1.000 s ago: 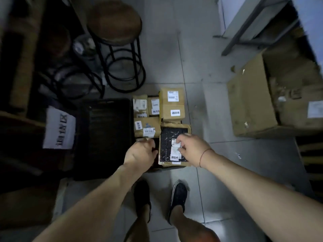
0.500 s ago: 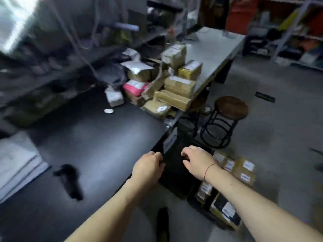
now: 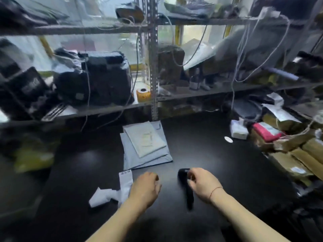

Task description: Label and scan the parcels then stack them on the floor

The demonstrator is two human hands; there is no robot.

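Observation:
A black handheld scanner [image 3: 187,191] lies on the black table [image 3: 227,172] in front of me. My right hand [image 3: 204,185] hovers just right of the scanner's head with its fingers loosely curled; no grip shows. Above the table my left hand [image 3: 146,187] also hangs loosely curled and holds nothing. A strip of white labels [image 3: 125,184] and crumpled white backing paper [image 3: 102,196] lie left of that hand. Brown parcels [image 3: 297,154] and a pink parcel [image 3: 267,132] are heaped at the table's right end.
A pile of grey mailer bags [image 3: 146,145] lies mid-table. Metal shelving [image 3: 153,67] behind the table carries a black machine [image 3: 104,79], a yellow tape roll [image 3: 143,95] and hanging cables. A small white disc [image 3: 228,139] and a white packet [image 3: 238,131] sit near the parcels.
I have turned up from the parcels stacked on the floor to face the table. Both hands let go of the floor parcel and now hover over the table by the scanner.

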